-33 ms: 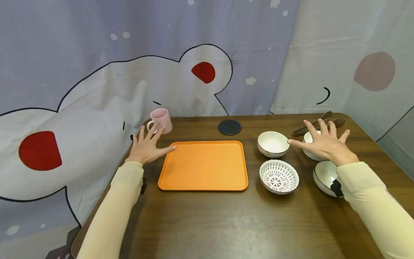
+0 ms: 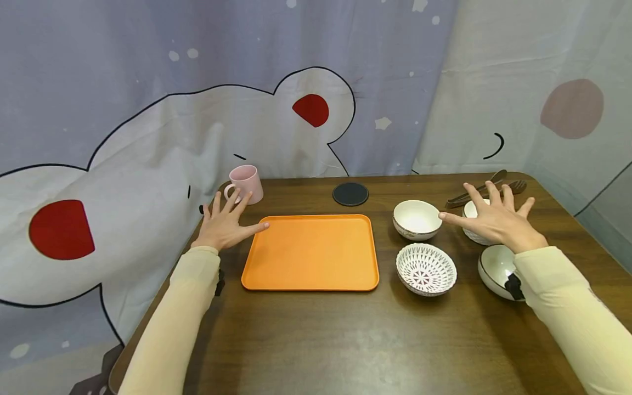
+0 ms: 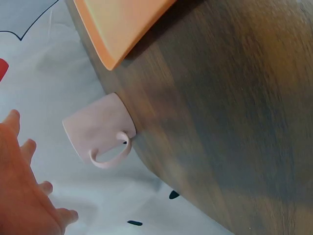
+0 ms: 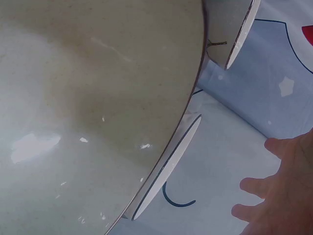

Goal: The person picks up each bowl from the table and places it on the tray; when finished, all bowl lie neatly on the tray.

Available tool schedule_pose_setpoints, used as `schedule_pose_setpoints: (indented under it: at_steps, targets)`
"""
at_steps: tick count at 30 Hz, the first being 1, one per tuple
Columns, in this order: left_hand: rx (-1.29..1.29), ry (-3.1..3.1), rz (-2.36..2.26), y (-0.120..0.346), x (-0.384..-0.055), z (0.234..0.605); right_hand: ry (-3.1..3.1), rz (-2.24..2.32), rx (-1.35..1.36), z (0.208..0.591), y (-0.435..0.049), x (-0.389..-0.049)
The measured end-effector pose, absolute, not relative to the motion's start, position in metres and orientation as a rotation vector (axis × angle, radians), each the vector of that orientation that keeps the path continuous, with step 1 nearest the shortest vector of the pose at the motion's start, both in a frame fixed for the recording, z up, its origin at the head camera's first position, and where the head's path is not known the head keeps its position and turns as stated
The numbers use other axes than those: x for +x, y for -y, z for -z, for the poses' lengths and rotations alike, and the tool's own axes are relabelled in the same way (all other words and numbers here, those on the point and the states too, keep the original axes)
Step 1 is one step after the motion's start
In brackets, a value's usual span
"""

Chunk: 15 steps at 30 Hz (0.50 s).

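My left hand (image 2: 222, 227) hovers with fingers spread by the left end of an orange tray (image 2: 311, 252), its thumb overlapping the tray's corner. Just beyond those fingertips stands a pink mug (image 2: 247, 184), its handle (image 3: 115, 156) plain in the left wrist view. On the other side, my right hand (image 2: 501, 222) is also spread and holds nothing. It partly hides a small white bowl (image 2: 471, 233). A larger bowl (image 2: 494, 266) lies under the right wrist and fills much of the right wrist view. The right thumb tip overlaps the rim of a white bowl (image 2: 417, 216).
A white bowl with a dark lattice pattern (image 2: 425, 269) sits right of the tray. Behind the tray lies a round black coaster (image 2: 350, 194). A knife (image 2: 498, 176) and a fork (image 2: 517, 187) lie at the back right. A printed curtain (image 2: 222, 131) hangs behind the wooden table (image 2: 316, 340).
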<state>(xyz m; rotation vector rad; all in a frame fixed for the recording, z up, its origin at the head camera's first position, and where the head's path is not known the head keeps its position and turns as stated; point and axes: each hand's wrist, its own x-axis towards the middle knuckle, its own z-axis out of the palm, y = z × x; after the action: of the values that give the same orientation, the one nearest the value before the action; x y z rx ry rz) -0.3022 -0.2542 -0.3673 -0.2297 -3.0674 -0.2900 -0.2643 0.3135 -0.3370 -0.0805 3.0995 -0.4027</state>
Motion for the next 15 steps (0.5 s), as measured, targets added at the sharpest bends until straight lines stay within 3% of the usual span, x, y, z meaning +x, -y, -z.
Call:
schedule_pose_setpoints:
  at_steps: [7,15]
  targets:
    - [-0.198,3.147,0.357,0.250,-0.296,0.367,-3.106,0.403,-0.075,0.337,-0.313,-0.263]
    - [-0.064,3.517,1.073,0.235,-0.280,0.372,-3.121,0.364,-0.028,0.328,-0.326,-0.229]
